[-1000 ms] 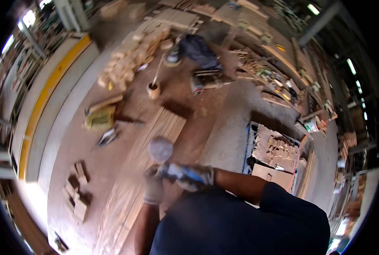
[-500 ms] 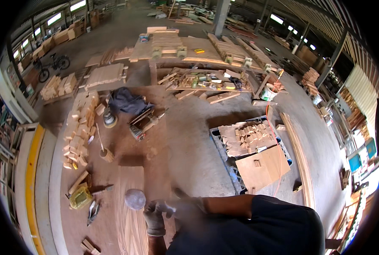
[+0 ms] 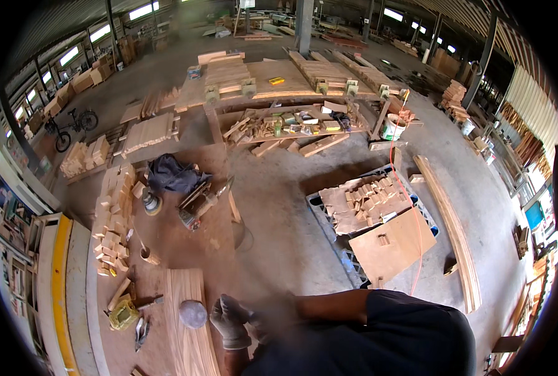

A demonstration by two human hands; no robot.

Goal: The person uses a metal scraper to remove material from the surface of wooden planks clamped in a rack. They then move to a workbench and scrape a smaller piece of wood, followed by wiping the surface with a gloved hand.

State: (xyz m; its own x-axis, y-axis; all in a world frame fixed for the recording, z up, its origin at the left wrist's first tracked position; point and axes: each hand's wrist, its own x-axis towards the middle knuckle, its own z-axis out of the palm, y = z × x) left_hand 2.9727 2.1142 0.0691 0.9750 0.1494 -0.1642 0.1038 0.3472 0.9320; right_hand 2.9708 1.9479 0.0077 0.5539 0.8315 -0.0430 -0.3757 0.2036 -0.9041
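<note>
Gloved hands (image 3: 232,321) meet low in the head view, the left one's grip closed but on what I cannot tell, the right blurred, just right of a round grey sanding disc (image 3: 193,313) lying on a long wooden plank (image 3: 188,338) atop the table (image 3: 185,250).

The left hand (image 3: 230,319) is wearing a grey knitted cloth glove, matt and dusty-looking. Beside it, a round sanding disc (image 3: 193,313) is showing a dull, gritty grey face. The plank (image 3: 188,326) under it is looking like bare wood, matt, with reddish grain running lengthwise. The workbench top (image 3: 185,244) is appearing as worn brown board, dusty. A dark cloth (image 3: 174,175) is lying crumpled and soft. The yellow tool (image 3: 122,313) is looking like plastic.
</note>
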